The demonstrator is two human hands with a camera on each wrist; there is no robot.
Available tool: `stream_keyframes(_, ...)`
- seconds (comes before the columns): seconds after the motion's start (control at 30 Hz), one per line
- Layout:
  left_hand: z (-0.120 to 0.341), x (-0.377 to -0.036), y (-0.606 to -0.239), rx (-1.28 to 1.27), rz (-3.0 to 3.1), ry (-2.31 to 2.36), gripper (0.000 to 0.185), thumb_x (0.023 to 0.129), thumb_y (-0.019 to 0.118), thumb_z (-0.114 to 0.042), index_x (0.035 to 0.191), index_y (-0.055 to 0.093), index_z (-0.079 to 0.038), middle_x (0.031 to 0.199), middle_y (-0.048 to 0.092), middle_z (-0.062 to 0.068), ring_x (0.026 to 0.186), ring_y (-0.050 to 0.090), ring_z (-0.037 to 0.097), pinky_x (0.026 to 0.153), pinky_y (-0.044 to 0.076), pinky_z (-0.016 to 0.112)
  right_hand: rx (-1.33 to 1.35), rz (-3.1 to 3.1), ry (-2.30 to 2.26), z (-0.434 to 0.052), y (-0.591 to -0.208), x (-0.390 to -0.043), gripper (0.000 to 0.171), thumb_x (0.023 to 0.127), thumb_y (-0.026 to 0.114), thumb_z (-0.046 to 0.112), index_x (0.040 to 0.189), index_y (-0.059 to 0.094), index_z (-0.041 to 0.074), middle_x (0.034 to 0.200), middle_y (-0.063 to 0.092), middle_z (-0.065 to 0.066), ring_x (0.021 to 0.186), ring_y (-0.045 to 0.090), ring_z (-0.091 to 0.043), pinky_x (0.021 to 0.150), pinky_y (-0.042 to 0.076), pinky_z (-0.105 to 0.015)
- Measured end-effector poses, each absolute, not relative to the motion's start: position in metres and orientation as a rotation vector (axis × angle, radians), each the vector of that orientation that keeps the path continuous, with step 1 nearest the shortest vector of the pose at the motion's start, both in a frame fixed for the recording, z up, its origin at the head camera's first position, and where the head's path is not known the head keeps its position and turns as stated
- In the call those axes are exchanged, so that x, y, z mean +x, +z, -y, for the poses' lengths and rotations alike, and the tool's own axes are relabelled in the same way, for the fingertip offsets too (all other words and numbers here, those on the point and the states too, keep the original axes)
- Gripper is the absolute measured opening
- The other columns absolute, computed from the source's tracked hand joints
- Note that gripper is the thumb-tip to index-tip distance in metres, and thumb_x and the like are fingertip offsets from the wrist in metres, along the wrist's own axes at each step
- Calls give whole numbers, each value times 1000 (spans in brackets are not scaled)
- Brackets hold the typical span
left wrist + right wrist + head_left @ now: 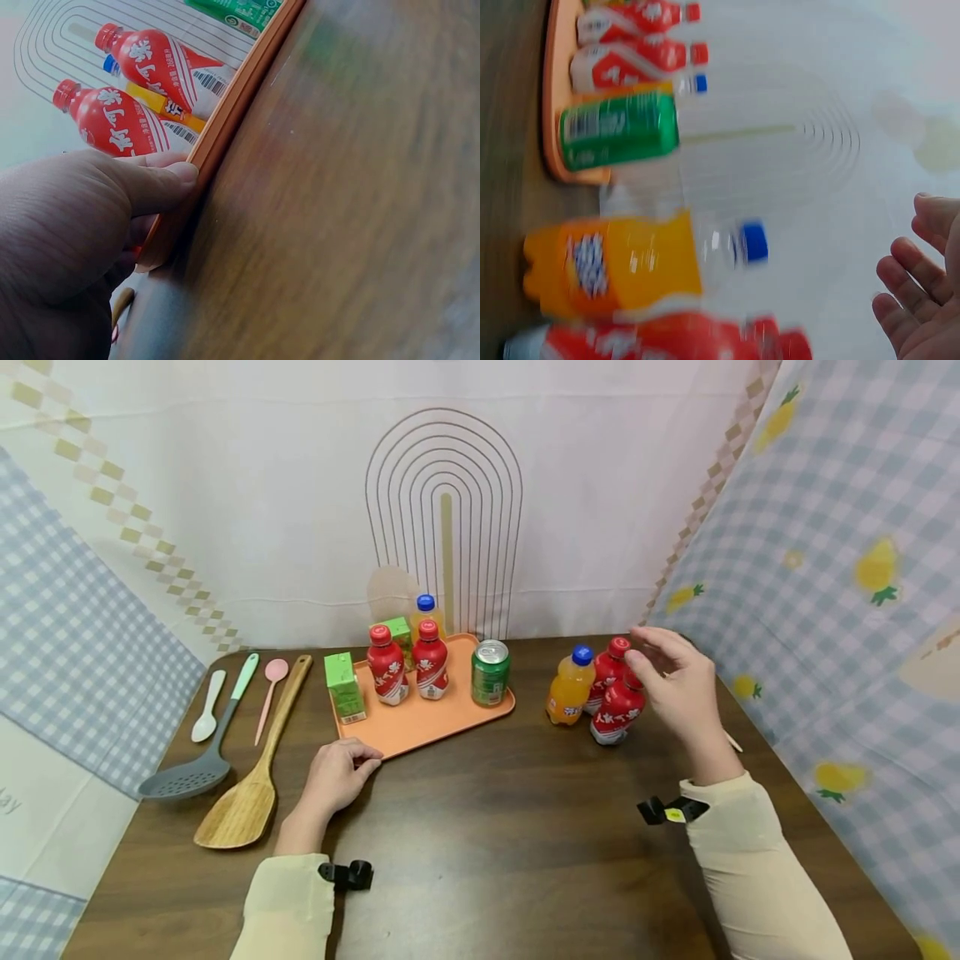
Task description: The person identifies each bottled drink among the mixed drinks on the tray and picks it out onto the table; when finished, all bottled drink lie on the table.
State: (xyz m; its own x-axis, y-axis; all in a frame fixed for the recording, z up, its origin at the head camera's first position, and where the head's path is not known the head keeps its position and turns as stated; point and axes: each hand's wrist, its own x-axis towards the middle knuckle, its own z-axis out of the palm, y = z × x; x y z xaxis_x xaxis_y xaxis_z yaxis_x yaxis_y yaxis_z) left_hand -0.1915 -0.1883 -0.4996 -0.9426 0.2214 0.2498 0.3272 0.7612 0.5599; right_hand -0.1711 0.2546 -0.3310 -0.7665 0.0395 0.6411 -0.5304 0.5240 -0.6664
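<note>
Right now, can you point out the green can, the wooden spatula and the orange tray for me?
green can point(491, 674), head view, on the middle of its side wall.
wooden spatula point(238, 810), head view, on its broad blade.
orange tray point(427, 727), head view, on a bare patch of its floor near the front rim.

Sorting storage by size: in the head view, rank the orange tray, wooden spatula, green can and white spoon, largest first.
1. Orange tray.
2. Wooden spatula, long but narrower.
3. and 4. White spoon and green can: the spoon is longer, the can bulkier, so these two stay unranked.
</note>
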Motion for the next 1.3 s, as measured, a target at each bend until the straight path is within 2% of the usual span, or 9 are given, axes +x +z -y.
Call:
stream_keyframes(0.13, 188, -192, -500, -429, 2796, -932, 6, 85, 74, -12, 84, 77, -17, 83, 68, -6, 80, 62, 17, 72, 47, 39, 532, 2163, 1244, -225, -326, -178, 29, 85, 67, -8, 114, 66, -8, 113, 64, -22, 93, 62, -8, 81, 50, -18)
stream_keyframes(0.23, 188, -192, -500, -423, 2801, -934, 6, 84, 74, -12, 84, 77, -16, 83, 68, -5, 83, 64, 18, 76, 48, 41, 617, 2178, 1303, -200, -329, -187, 29, 85, 67, -8, 114, 66, -9, 114, 65, -21, 97, 64, -17, 85, 52, -29)
stream_keyframes(0.4, 186, -191, -499, -415, 2808, -939, 6, 84, 74, -10, 84, 77, -15, 83, 68, -4, 85, 65, 20, 79, 48, 43, 731, 2251, 1394, -159, -353, -217, 33, 88, 69, 6, 121, 65, 2, 118, 66, -11, 105, 63, -23, 87, 51, -42)
stream_keyframes(0.47, 185, -191, -500, -410, 2806, -933, 5, 84, 74, -10, 84, 77, -15, 84, 68, -4, 84, 65, 20, 79, 49, 44, 754, 2294, 1408, -142, -361, -230, 35, 90, 69, 14, 124, 65, 8, 120, 65, -7, 107, 62, -21, 87, 51, -40)
stream_keyframes(0.6, 182, -190, -504, -416, 2776, -934, 4, 84, 74, -13, 86, 77, -14, 85, 69, -5, 84, 65, 18, 77, 50, 42, 755, 2358, 1430, -108, -368, -251, 38, 91, 67, 21, 127, 62, 8, 121, 64, -6, 109, 61, -21, 89, 51, -40)
stream_keyframes(0.83, 171, -192, -508, -476, 2744, -979, 9, 86, 73, -12, 94, 77, -14, 91, 70, -3, 88, 65, 18, 78, 50, 40, 665, 2497, 1332, -70, -373, -277, 41, 92, 66, 24, 131, 59, 12, 124, 61, -5, 112, 58, -19, 91, 49, -32)
stream_keyframes(0.97, 167, -195, -505, -430, 2787, -951, 9, 86, 73, -13, 94, 77, -15, 92, 70, -3, 89, 65, 19, 80, 49, 41, 623, 2546, 1261, -58, -373, -288, 43, 93, 65, 25, 133, 58, 12, 127, 59, -4, 112, 57, -22, 91, 48, -34)
stream_keyframes(1.17, 162, -201, -497, -395, 2874, -918, 8, 87, 72, -17, 92, 78, -16, 91, 69, -2, 91, 64, 22, 83, 47, 44, 528, 2626, 1141, -44, -372, -298, 42, 92, 66, 27, 131, 60, 12, 126, 60, -4, 114, 55, -19, 92, 45, -35)
stream_keyframes(1.3, 157, -202, -495, -362, 2860, -981, 7, 86, 73, -16, 90, 78, -15, 90, 70, -1, 89, 65, 22, 83, 47, 44, 447, 2702, 1121, -37, -375, -304, 40, 93, 65, 26, 131, 60, 15, 124, 63, -3, 109, 59, -18, 86, 49, -32)
